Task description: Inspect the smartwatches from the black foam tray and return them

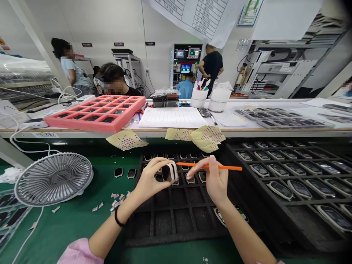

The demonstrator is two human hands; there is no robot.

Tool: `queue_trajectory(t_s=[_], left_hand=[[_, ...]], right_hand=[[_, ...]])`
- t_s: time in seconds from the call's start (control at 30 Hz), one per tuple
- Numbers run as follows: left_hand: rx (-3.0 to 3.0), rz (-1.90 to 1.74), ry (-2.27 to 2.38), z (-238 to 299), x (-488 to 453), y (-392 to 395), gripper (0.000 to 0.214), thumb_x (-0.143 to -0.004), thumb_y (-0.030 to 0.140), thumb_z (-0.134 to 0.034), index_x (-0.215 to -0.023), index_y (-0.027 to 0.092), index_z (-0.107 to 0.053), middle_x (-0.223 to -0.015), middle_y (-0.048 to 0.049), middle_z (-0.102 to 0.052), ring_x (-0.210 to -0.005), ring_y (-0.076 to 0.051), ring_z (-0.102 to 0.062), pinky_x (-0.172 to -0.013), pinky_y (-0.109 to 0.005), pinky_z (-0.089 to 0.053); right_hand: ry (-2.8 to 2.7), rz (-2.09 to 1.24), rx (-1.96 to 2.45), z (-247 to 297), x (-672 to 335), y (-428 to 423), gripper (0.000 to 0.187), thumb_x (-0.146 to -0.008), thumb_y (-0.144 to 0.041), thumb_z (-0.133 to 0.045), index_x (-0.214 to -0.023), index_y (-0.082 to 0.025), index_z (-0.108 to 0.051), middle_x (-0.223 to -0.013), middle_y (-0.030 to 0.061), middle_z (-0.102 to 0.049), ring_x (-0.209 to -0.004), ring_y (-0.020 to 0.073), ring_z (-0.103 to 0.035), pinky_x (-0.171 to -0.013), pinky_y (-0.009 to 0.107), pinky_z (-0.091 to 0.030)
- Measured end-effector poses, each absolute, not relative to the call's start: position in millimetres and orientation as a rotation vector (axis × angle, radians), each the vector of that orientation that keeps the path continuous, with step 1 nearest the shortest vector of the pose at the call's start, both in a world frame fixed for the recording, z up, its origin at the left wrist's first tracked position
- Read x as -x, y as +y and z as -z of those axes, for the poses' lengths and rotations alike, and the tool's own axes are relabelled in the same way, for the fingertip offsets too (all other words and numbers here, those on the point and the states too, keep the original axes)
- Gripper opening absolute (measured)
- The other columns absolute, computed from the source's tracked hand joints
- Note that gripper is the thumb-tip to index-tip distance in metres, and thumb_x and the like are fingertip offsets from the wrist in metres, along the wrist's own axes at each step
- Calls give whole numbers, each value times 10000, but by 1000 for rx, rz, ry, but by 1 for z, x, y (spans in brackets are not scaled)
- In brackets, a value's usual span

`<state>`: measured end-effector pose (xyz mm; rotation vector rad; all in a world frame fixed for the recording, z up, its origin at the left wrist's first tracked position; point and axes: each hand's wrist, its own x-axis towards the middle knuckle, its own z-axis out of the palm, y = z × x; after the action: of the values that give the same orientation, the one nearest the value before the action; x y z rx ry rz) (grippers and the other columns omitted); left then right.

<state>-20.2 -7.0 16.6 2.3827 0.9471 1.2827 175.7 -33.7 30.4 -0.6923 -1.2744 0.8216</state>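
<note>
My left hand (147,179) grips a smartwatch (168,173) with a dark screen and pale case between thumb and fingers. It looks tilted on its side and doubled, and I cannot tell whether a second case is behind it. In my right hand (217,183) is a thin orange stick (231,168), its tip pointing left at the watch's upper edge. Whether the tip touches the case is unclear. Below both hands lies a black foam tray (162,240), with watches in its back compartments. Another watch (220,216) shows partly behind my right forearm.
A grey fan (55,179) stands left, near two loose watches (118,172) and paper scraps (118,200). A second black tray (299,216) full of watches is at right. The shelf ahead bears a pink foam tray (110,126) and papers (170,117). Yellow sticker sheets (207,138) hang from its edge.
</note>
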Motion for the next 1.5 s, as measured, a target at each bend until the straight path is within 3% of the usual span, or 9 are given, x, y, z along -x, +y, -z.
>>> queue_trajectory(t_s=[0.1, 0.23, 0.33, 0.47, 0.7, 0.93, 1.33, 1.5], left_hand=[[-2412, -1281, 1022, -16, 20, -7, 446, -690, 120, -700, -1117, 213, -609, -1153, -102, -571, -1105, -266, -553, -939, -427, -486], [-2464, -1282, 1074, -13, 19, -8, 438, -697, 98, -684, -1110, 218, -604, -1159, -102, -550, -1105, -265, -542, -934, -432, -487], [-2463, -1294, 1039, -12, 17, -10, 422, -745, 156, -707, -1144, 223, -586, -1115, -91, -562, -1066, -245, -561, -914, -410, -502], [-2407, -1300, 1018, -15, 16, -13, 494, -766, 268, -737, -1221, 255, -546, -1128, -81, -563, -1072, -240, -569, -911, -401, -514], [-2398, -1306, 997, -18, 17, -15, 450, -772, 308, -734, -1188, 261, -568, -1122, -85, -575, -1067, -251, -580, -898, -416, -523], [-2390, -1357, 1037, -24, 24, -12, 413, -729, 310, -771, -1090, 223, -591, -1090, -88, -578, -1037, -246, -582, -823, -377, -540], [-1951, -1242, 1101, -25, 31, -6, 485, -714, 342, -773, -1117, 185, -552, -985, -61, -689, -857, -201, -678, -734, -311, -564], [-1917, -1196, 1137, -11, 45, -7, 476, -714, 346, -762, -1106, 186, -544, -989, -53, -690, -872, -196, -681, -735, -302, -572]], right_hand=[[-1315, -897, 833, -25, -169, -24, 377, -920, -468, -478, -677, -196, -571, -703, 20, -681, -657, 163, -651, -658, 301, -525], [-1427, -1075, 948, -12, -153, -14, 405, -703, -424, -746, -595, -208, -421, -574, -64, -468, -540, 104, -454, -525, 232, -387], [-1352, -1215, 881, -10, -147, -12, 482, -630, -393, -790, -590, -217, -343, -576, -78, -390, -547, 92, -362, -513, 219, -326], [-1264, -1325, 827, -15, -149, -12, 501, -617, -396, -793, -594, -217, -326, -577, -80, -377, -552, 94, -339, -536, 224, -327], [-1238, -1365, 831, -17, -151, -14, 504, -613, -375, -816, -599, -213, -339, -588, -75, -373, -567, 96, -339, -537, 220, -346], [-1145, -1500, 757, -19, -158, -12, 445, -708, -446, -751, -651, -221, -372, -683, -54, -413, -664, 126, -477, -658, 302, -521], [-1198, -1307, 860, -17, -160, -10, 470, -679, -455, -766, -630, -222, -362, -633, -66, -391, -625, 127, -500, -634, 278, -482], [-1166, -1407, 857, -8, -152, -6, 491, -695, -522, -730, -652, -236, -332, -659, -39, -539, -608, 169, -604, -578, 302, -483]])
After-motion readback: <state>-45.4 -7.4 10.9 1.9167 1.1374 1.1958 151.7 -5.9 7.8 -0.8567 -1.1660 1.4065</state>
